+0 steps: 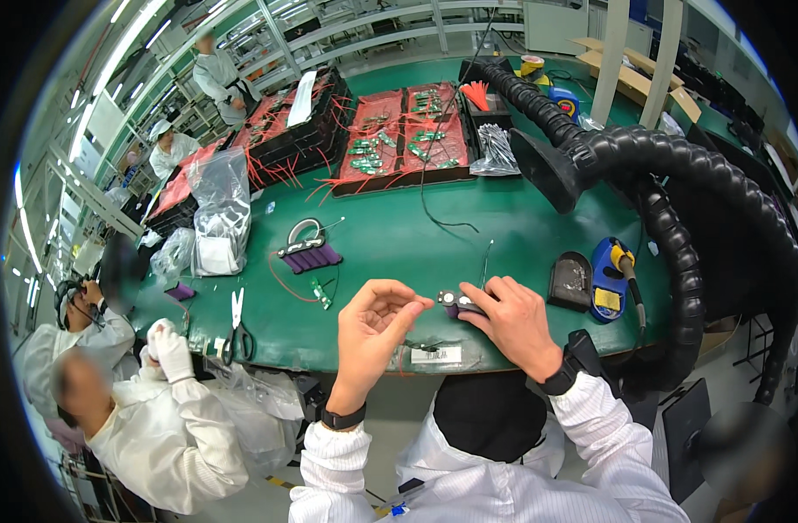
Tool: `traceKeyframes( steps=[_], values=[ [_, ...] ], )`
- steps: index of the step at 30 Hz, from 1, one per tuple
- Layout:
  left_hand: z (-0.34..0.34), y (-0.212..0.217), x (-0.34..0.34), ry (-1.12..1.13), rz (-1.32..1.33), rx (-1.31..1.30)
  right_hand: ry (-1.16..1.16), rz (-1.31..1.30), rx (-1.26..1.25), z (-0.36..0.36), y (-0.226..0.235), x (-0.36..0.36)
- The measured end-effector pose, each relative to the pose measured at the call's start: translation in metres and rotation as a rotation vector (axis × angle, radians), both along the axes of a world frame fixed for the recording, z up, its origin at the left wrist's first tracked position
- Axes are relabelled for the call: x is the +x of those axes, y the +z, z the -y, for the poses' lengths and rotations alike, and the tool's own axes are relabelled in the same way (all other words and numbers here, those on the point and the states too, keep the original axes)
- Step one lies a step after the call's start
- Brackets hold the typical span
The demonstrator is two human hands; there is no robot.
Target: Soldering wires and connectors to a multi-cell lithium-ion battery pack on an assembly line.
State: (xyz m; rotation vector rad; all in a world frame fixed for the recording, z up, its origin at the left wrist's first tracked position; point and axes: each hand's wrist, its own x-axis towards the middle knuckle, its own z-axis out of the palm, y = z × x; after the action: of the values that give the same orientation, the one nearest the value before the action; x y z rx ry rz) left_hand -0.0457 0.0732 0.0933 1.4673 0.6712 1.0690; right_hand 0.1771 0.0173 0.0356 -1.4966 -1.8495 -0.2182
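My right hand (519, 324) rests on the table near its front edge, thumb and fingers closed on a small battery pack (452, 299) with purple wrap and pale round cell ends. Its far side lies under my fingers. To the left of it, my left hand (373, 324) hovers with thumb and forefinger pinched together, the tips pointing at the pack. Whatever sits between those tips is too small to make out. A thin cable tie (487, 261) sticks up behind the pack. Farther left lies a larger purple battery pack (312, 256), with a green circuit board (321, 295) wired beside it.
Black-handled scissors (237, 329) lie left. At right stand a black tray (571, 281) and a blue soldering iron stand (608, 283); a black fume hose (678, 161) arches above. Trays of circuit boards (357, 185) line the back. A co-worker (155, 427) sits at left.
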Motion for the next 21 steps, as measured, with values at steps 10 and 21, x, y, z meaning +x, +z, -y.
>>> traceKeyframes(
  steps=[10, 21],
  values=[
    [-0.019, -0.014, 0.010, -0.056, -0.026, -0.031, 0.089, 0.040, -0.164, -0.006, 0.018, 0.016],
    [-0.008, -0.018, 0.017, -0.058, -0.117, 0.255, 0.132, -0.336, -0.066, 0.020, 0.049, 0.004]
  ],
)
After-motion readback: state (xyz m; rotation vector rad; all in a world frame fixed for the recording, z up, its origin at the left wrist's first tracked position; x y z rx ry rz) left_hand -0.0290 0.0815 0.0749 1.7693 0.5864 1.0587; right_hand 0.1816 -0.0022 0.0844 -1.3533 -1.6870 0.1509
